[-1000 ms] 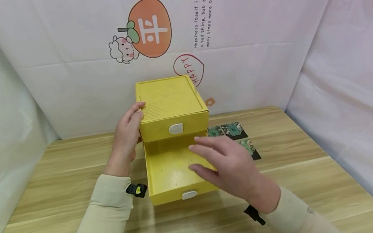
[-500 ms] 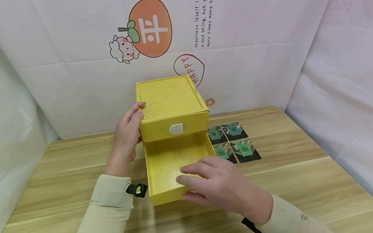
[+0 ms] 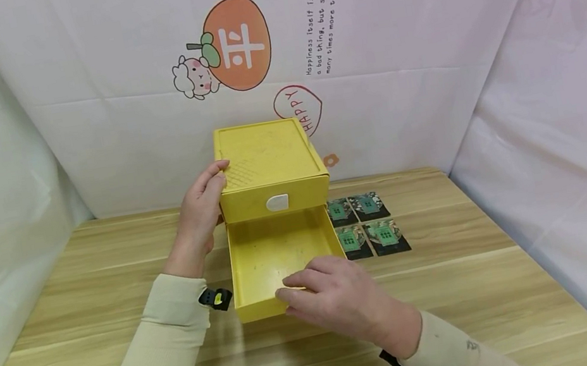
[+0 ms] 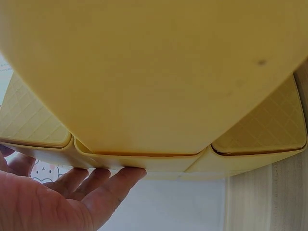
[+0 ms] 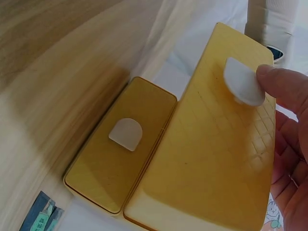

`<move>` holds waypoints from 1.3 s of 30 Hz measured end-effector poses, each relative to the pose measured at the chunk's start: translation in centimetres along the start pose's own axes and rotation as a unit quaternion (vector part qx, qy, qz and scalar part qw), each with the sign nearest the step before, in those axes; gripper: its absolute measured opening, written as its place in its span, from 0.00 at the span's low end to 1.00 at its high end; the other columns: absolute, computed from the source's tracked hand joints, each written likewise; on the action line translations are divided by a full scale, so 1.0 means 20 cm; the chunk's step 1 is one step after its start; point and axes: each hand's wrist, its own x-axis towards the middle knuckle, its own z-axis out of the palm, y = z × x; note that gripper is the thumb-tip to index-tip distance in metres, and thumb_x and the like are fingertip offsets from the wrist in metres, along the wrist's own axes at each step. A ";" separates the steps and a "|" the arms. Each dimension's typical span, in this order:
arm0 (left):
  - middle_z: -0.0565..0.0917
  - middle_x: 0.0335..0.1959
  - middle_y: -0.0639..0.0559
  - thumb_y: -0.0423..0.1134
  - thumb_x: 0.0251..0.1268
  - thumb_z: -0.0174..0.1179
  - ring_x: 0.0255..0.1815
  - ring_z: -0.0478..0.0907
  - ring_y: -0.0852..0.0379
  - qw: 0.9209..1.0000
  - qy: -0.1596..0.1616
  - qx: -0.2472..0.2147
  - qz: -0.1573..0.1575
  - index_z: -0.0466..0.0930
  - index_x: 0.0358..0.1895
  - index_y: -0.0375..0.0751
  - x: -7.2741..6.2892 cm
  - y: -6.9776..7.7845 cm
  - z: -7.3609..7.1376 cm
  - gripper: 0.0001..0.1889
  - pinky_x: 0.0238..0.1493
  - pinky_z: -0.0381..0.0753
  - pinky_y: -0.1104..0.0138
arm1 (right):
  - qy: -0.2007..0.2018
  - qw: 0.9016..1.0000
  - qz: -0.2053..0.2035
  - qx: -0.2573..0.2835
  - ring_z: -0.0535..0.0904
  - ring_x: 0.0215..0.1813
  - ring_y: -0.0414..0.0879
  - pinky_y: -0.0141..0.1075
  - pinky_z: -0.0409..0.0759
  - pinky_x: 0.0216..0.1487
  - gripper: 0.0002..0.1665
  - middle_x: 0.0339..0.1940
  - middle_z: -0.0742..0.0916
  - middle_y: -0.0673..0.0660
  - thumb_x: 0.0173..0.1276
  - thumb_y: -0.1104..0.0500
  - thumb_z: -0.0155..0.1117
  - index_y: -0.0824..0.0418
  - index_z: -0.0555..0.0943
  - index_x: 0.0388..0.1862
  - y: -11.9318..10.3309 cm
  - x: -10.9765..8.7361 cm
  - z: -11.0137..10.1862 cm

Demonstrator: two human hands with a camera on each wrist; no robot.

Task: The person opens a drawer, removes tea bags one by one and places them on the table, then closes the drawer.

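Observation:
A small yellow two-drawer cabinet [image 3: 275,141] stands on the table. Its upper drawer [image 3: 239,205], with a white knob [image 3: 277,203], is closed. Pulled out towards me, the lower drawer [image 3: 270,254] shows a bare floor. My left hand [image 3: 199,214] rests against the cabinet's left side near the top edge, its fingers fairly straight in the left wrist view. My right hand [image 3: 341,303] pinches the lower drawer's front wall. In the right wrist view, the thumb [image 5: 284,86] touches the outside beside the white knob [image 5: 244,84]; the other fingers are behind the wall, partly hidden.
Several dark square cards with green prints [image 3: 386,237] lie on the wooden table [image 3: 461,297], right of the cabinet. White printed cloth [image 3: 150,148] hangs behind and on both sides. Both wrists wear black straps [image 3: 216,299].
My right hand has moved down and left from above the lower drawer to its front edge, uncovering the cards. The left hand, cabinet and drawers have stayed where they were.

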 end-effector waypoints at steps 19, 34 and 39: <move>0.62 0.82 0.59 0.56 0.83 0.45 0.69 0.71 0.47 1.000 -0.004 -0.010 -0.001 0.71 0.76 0.61 -0.01 0.01 0.01 0.25 0.65 0.75 0.42 | 0.087 0.996 -0.028 -0.020 0.78 0.31 0.43 0.31 0.76 0.31 0.14 0.34 0.85 0.48 0.80 0.65 0.54 0.53 0.87 0.41 -0.04 0.01 0.01; 0.62 0.82 0.61 0.55 0.83 0.45 0.71 0.69 0.48 1.000 -0.009 -0.013 -0.002 0.71 0.77 0.59 -0.02 0.01 0.00 0.25 0.66 0.74 0.42 | 0.088 0.993 -0.043 -0.062 0.71 0.20 0.36 0.25 0.67 0.19 0.17 0.28 0.83 0.47 0.75 0.70 0.53 0.54 0.83 0.32 -0.10 0.00 -0.01; 0.61 0.82 0.60 0.56 0.83 0.45 0.70 0.70 0.47 1.000 -0.008 -0.009 0.002 0.71 0.77 0.59 -0.01 0.00 0.00 0.25 0.64 0.75 0.43 | 0.083 0.995 -0.032 -0.054 0.72 0.21 0.37 0.25 0.69 0.18 0.18 0.28 0.82 0.48 0.75 0.71 0.51 0.54 0.83 0.31 -0.10 -0.02 0.01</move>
